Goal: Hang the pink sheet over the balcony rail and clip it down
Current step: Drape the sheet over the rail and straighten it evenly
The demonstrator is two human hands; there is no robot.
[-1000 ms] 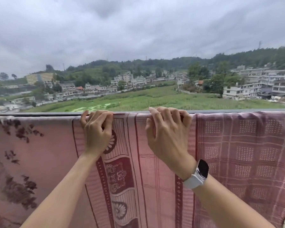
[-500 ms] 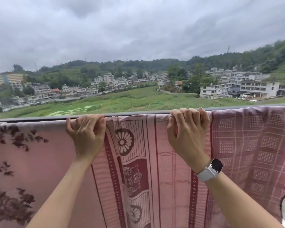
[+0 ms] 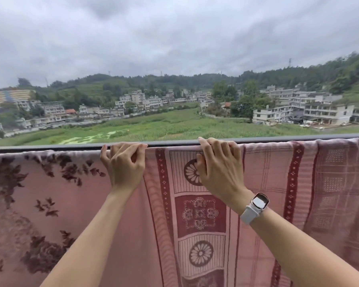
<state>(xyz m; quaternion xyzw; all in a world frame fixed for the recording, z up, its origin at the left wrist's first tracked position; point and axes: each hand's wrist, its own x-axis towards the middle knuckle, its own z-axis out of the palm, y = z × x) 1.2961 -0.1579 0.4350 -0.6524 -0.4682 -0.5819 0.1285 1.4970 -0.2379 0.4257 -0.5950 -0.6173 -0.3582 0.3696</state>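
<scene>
Both hands are sliding left: left hand [image 3: 123, 162] and right hand [image 3: 220, 164] are gripping pink sheet [image 3: 263, 183] on rail [image 3: 71, 146]; unclipped, wind is threatening to lift it

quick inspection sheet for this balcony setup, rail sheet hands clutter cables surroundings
surface: grey balcony rail runs across the view, mostly covered by cloth
job's things: pink sheet draped over the rail; no clips seen
clutter: second floral cloth hangs at left
grippers: left hand and right hand both curl their fingers over the sheet's top edge at the rail; white watch on right wrist
cables: nothing seen
surroundings: green field, pale buildings, wooded hills, overcast sky
</scene>
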